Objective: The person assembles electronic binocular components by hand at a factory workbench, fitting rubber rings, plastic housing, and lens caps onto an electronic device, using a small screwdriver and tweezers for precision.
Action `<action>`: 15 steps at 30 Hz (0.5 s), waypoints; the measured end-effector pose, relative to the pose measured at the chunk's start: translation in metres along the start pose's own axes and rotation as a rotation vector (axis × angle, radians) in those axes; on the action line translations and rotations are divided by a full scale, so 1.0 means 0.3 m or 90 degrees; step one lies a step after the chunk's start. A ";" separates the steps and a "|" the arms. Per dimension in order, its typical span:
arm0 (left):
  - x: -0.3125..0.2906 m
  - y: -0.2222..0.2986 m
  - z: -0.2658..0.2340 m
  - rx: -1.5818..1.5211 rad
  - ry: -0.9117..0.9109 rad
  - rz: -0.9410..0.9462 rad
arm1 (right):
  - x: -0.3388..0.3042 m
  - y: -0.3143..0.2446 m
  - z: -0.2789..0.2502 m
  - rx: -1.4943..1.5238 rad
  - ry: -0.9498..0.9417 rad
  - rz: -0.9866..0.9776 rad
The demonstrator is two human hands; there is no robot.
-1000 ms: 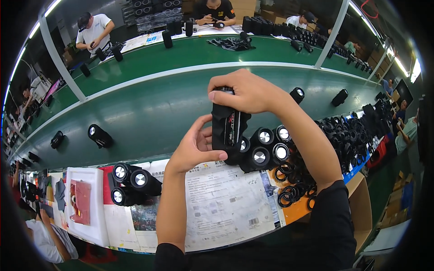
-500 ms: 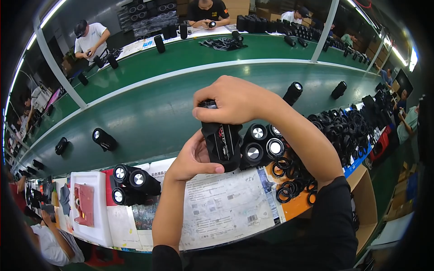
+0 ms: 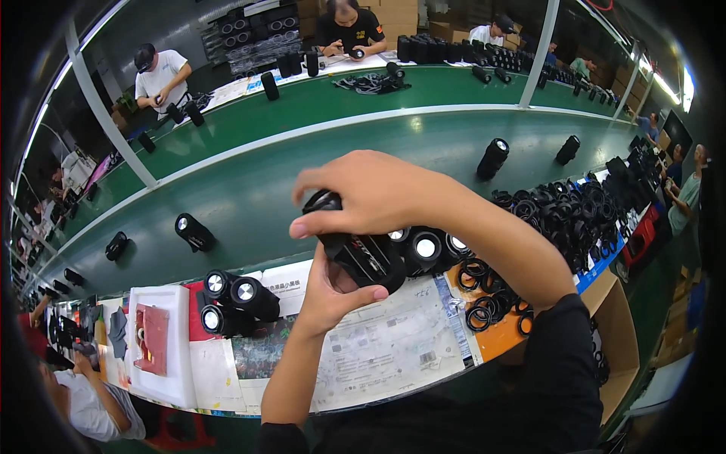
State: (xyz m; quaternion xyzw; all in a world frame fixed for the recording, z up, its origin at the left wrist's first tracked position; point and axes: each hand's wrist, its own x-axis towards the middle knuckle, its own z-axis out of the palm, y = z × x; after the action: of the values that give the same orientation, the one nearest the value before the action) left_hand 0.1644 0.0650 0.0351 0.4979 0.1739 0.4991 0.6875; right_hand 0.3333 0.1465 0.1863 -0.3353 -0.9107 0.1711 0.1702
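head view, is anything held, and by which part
A black cylinder: the left hand grips its lower end; the right hand is at its upper end, its grip unclear.

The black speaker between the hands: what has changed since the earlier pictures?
The speaker has moved left and toward the person, its top now leaning further left. The left hand holds it below; the right hand stays at its top. The white tray and three speakers beside it stayed put.

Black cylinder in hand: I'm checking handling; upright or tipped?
Tipped: the black cylinder slants, its upper end leftward at the right hand.
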 end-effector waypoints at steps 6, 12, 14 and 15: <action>-0.096 0.028 0.001 -0.101 0.148 0.036 | -0.307 -0.078 0.231 0.156 0.381 0.013; -0.125 0.018 0.162 -0.076 0.219 0.150 | -0.406 -0.154 0.432 0.689 0.412 -0.005; -0.155 0.034 0.143 -0.131 0.162 0.212 | -0.423 -0.172 0.418 0.732 0.382 0.024; -0.152 0.047 0.137 -0.134 0.156 0.259 | -0.436 -0.172 0.411 0.773 0.353 0.051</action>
State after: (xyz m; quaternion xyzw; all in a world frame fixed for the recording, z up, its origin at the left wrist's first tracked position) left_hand 0.1674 0.0050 0.0537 0.3844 0.0990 0.6991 0.5947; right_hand 0.3462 -0.0022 0.0739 -0.2451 -0.5621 0.5672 0.5498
